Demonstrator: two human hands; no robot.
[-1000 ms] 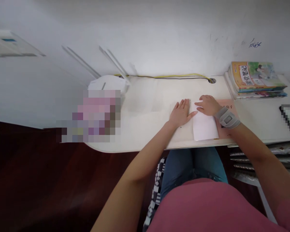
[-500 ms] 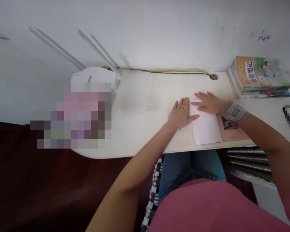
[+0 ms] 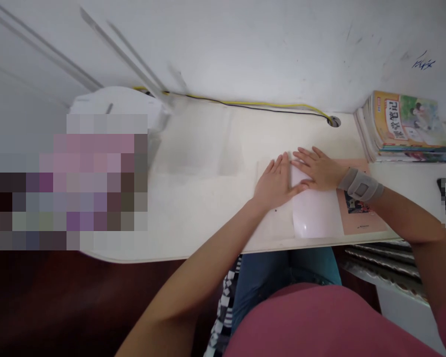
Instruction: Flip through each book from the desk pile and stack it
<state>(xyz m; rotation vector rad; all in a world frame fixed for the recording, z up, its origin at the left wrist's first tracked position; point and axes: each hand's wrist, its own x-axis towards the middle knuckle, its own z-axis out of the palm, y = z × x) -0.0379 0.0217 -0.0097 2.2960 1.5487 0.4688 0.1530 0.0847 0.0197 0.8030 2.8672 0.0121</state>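
White desk point(image 3: 193, 208) sweeps from its rounded left edge — room to slide there — to the left hand point(image 3: 273, 186), flat, gripping nothing. Right hand point(image 3: 321, 171), bunched a second ago, now spreads wide, holding nothing, on the flatter-looking white sheet point(image 3: 315, 213); pink booklet point(image 3: 371, 225) meets it near the front edge, book stack point(image 3: 416, 121) behind.

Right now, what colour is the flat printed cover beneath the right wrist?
The printed cover is mostly salmon-pink; head view.

Pink booklet point(image 3: 362, 222) lies flat, white sheet point(image 3: 317, 213) perhaps attached.
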